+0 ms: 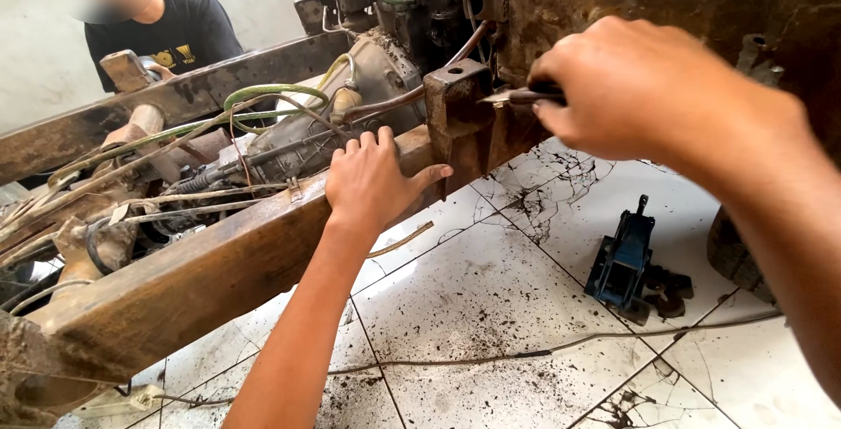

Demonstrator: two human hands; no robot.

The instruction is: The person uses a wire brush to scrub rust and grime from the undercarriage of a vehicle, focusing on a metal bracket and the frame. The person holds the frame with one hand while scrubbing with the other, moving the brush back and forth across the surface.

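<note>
Right hand working a thin tool at a rusty bracket, left hand braced on the frame rail.

My right hand (635, 87) has its fingers pinched shut on a slim dark-handled tool (524, 95), its pale tip touching the bracket (455, 109) on the rail (201, 280). The tool looks light, stiff and narrow, so I judge a firm pinch low on the handle suits it best; greasy metal could make it slip. My left hand (372, 185) lies flat on the rail, fingers spread, thumb out toward the bracket. The rail looks heavy, rigid and rough with rust. A blue jack (620, 264) sits on the tiled floor (491, 306), well apart.
</note>
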